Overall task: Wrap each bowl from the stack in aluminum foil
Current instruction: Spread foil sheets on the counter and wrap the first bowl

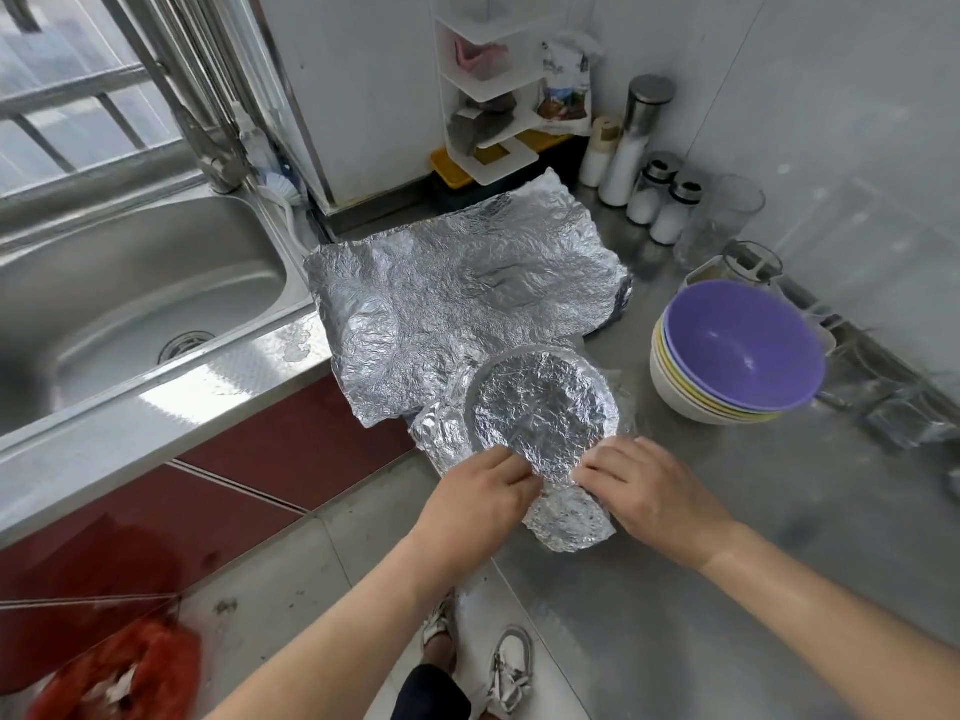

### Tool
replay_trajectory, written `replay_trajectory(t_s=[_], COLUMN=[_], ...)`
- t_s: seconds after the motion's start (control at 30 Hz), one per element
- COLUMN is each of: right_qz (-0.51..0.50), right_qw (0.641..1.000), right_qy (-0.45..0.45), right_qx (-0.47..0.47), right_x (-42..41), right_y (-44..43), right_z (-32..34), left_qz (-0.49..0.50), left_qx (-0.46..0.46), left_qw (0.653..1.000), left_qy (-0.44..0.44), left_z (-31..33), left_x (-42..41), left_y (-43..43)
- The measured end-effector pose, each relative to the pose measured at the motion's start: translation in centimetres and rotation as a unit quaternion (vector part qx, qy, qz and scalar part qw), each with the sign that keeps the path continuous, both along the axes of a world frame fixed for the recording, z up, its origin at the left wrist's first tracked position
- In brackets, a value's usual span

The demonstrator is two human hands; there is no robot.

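Observation:
A bowl covered in crinkled aluminum foil stands tilted at the counter's front edge, its foil-lined mouth facing me. My left hand pinches the foil at the bowl's near left rim. My right hand pinches the foil at the near right rim. Loose foil bunches below, between my hands. Behind the bowl lie large creased foil sheets. A stack of bowls with a purple one on top sits to the right.
A steel sink lies to the left. At the back stand a white shelf rack, spice jars and a glass cup. A red bag sits on the floor, lower left.

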State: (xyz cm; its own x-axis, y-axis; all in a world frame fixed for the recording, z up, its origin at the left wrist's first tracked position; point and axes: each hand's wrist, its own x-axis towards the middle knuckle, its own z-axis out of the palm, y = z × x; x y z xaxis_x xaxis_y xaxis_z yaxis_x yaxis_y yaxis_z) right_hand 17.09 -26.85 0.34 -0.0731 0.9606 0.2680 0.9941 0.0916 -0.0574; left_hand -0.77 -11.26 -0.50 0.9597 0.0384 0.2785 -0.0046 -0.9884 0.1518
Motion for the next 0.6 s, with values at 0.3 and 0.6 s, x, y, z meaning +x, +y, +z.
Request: replay_trajectory(t_s=[0.3,0.6], right_qz=[-0.018,0.082], right_qw=[1.000,0.992], right_qy=[-0.006,-0.067], right_qx=[0.016,0.074], right_x=[-0.1,-0.2], right_y=[-1.4,2.1], right_z=[1.0,4.3], left_qz=[-0.078,-0.041], left_qx=[0.076,0.103], left_qw=[0.993,0.992], left_qy=[-0.044,-0.053], left_z=[2.6,5.4], left_x=[1.3,-1.4], left_y=[-1.2,0.0])
